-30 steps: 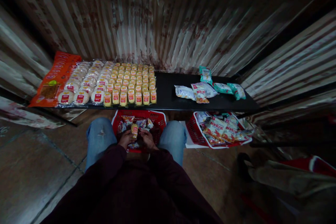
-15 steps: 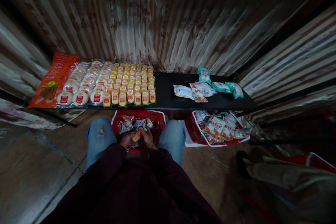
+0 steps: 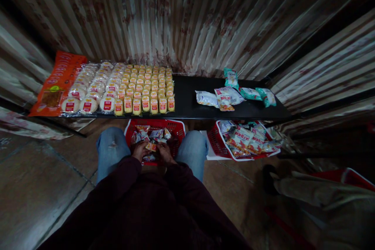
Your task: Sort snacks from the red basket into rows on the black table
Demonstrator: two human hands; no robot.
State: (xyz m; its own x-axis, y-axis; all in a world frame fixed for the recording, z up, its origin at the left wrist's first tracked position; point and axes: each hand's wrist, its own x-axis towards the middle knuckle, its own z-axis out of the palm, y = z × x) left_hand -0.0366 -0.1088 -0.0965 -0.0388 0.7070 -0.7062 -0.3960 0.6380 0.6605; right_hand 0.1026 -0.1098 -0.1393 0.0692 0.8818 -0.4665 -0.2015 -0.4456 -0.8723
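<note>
I sit with a red basket (image 3: 175, 127) between my knees, and it holds several wrapped snacks. Over the basket, my left hand (image 3: 140, 151) and my right hand (image 3: 164, 152) together hold a small yellow snack packet (image 3: 151, 147), lying flat between the fingers. Just beyond the basket runs a black shelf (image 3: 184, 105). On its left part stand rows of small yellow packets (image 3: 146, 90) and round white cake packets (image 3: 88, 93).
An orange bag (image 3: 55, 86) lies at the shelf's left end. Loose white and teal packets (image 3: 234, 95) lie on its right part. A second red basket (image 3: 216, 144) with packets sits on the floor to the right. Corrugated metal walls close in behind.
The yellow packet stood upright between my hands a second ago; it has since tipped over and now lies flat. Both hands stayed over the basket.
</note>
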